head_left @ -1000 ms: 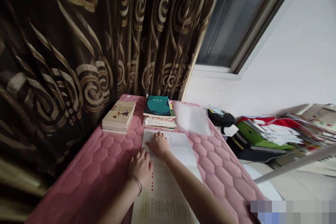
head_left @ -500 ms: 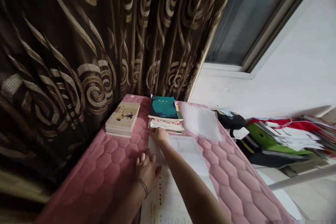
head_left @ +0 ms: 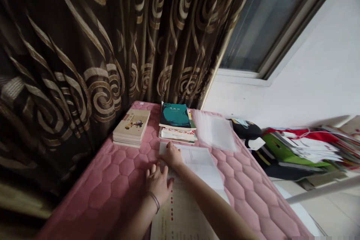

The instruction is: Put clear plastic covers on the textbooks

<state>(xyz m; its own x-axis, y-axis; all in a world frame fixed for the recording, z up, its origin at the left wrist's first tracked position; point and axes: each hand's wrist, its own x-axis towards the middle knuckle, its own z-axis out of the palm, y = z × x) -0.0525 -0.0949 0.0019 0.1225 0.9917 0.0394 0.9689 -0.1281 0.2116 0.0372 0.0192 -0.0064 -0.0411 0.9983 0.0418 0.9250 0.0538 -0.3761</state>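
A large printed sheet of paper (head_left: 202,161) with a column of red dots lies on the pink quilted surface, crease lines across it. My left hand (head_left: 157,182), a thin band on its wrist, rests at the sheet's left edge with fingers spread. Just beyond it, my right hand (head_left: 172,156) is at the far left part of the sheet, fingers bent and closed at the paper's edge. My right forearm crosses over the sheet and hides part of it.
Beyond the sheet stands a book stack (head_left: 176,116) topped by a teal book. Left of it is a stack of beige books (head_left: 132,125); right, clear plastic covers (head_left: 216,131). The pink quilted mattress (head_left: 120,172) borders a dark patterned curtain (head_left: 98,45). Bags and papers (head_left: 303,150) lie right.
My right hand has moved back along the sheet's left edge, away from the book stack and toward my left hand. My left hand has stayed in place.
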